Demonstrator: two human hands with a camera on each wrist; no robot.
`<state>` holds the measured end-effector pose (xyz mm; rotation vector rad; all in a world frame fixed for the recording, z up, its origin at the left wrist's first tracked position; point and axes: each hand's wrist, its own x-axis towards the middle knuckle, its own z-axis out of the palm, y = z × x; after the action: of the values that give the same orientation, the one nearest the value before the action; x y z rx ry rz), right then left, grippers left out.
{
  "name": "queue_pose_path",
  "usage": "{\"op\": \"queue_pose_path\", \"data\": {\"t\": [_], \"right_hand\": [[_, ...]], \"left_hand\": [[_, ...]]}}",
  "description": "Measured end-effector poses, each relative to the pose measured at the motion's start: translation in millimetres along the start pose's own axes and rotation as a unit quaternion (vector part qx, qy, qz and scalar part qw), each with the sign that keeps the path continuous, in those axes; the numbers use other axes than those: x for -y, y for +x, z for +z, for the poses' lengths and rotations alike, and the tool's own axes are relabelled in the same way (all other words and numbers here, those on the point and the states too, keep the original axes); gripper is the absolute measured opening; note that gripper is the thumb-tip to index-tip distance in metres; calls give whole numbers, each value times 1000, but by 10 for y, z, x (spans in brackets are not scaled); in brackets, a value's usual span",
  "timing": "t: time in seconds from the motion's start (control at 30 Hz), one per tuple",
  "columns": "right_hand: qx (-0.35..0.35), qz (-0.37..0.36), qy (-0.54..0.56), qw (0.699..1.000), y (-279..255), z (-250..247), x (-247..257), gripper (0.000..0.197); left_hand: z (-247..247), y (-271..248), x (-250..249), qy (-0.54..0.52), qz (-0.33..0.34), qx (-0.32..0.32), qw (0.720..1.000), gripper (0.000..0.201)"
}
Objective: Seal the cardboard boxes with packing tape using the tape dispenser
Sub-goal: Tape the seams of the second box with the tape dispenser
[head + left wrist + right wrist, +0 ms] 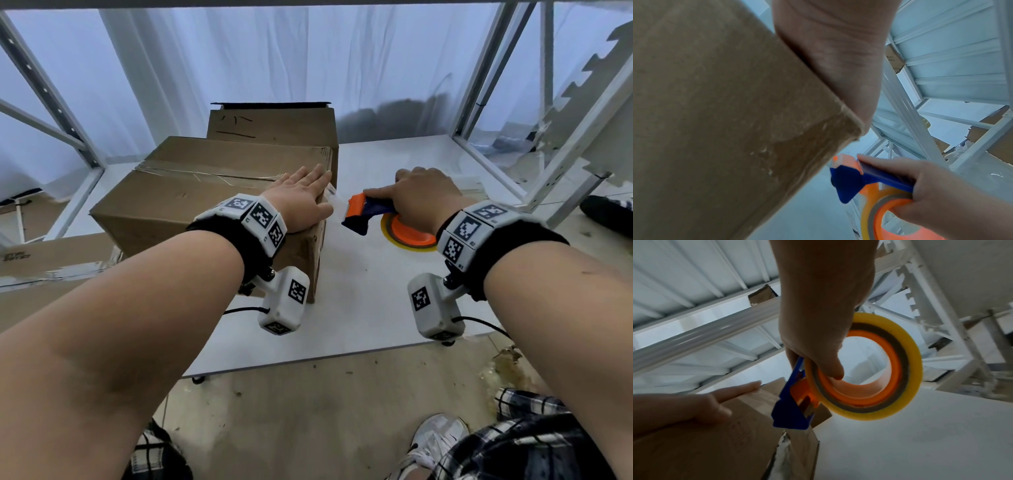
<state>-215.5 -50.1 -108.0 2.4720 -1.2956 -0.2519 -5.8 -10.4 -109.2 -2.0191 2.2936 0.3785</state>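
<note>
Left hand (301, 202) flat on box (191, 202), right hand (421, 198) gripping dispenser (366, 214).
Left fingers straight, pressing box top at its right edge. Dispenser held just right of that edge, above white table (359, 308); tape roll (869, 366) on it. Second box (274, 125) behind.

Soft backlit daylight, blurred wrist views

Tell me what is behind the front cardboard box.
A second cardboard box stands behind the front box, taller, with pen marks on its side. Its lower part is hidden by the front box and the left hand.
</note>
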Motion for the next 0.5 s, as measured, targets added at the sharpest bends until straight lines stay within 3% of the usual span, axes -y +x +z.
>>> {"op": "queue_pose_path", "data": {"t": [0.23, 0.5], "right_hand": [[52, -16, -19, 998, 150, -175, 194, 47], [94, 21, -1, 995, 207, -335, 329, 37]], "left_hand": [[13, 8, 6, 0, 0, -1, 1000, 65], [18, 13, 11, -3, 3, -2, 1000, 64]]}}
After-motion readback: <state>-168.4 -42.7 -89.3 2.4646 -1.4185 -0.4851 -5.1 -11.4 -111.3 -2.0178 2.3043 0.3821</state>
